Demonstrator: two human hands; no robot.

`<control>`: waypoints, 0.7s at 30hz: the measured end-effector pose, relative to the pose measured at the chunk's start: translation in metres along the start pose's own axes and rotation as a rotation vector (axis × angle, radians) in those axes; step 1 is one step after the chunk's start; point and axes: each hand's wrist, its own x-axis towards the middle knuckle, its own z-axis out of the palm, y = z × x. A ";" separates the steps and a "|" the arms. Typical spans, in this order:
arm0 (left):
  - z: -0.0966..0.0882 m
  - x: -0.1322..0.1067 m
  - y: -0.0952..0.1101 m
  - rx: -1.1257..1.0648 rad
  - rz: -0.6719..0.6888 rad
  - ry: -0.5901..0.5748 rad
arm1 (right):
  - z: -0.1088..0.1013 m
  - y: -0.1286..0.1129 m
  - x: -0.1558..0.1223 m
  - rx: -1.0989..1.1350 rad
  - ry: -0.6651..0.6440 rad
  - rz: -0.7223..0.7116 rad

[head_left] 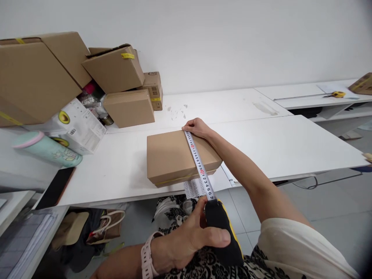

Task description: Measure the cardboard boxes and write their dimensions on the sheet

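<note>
The left hand (186, 240) is closed around the case (223, 236) of a tape measure, its thumb laid across the black body; its other fingers are partly hidden. A pale pink watch band (147, 255) circles that wrist. The right hand (199, 127) pinches the end of the blade (200, 164) at the far edge of a brown box (170, 155), fingers and thumb drawn together. Between the hands the blade runs over the box's top and past its near edge to the case, which is held beyond the table's front edge.

The box lies on the white table (124, 166), close to the front edge, with a thin yellow line along its near side. Printed paper (194, 188) shows just in front of the box, partly under the blade.

To the left, several more cartons (129, 108) are piled against the wall. Near them are a white box (81, 126) with avocado pictures, a mint bottle (52, 149) lying tilted, and a dark phone-like slab (55, 188). On the far right, a second tape measure (338, 94) (this one yellow) rests with its blade drawn out.
</note>
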 end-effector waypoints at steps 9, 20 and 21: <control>0.005 0.004 -0.001 -0.015 -0.004 -0.006 | 0.001 0.002 0.003 -0.004 -0.001 -0.007; -0.008 0.015 0.007 0.007 0.054 0.011 | 0.001 0.003 0.005 -0.012 0.000 -0.003; -0.010 0.017 0.010 0.024 0.089 0.013 | 0.002 0.003 0.005 -0.012 0.005 -0.001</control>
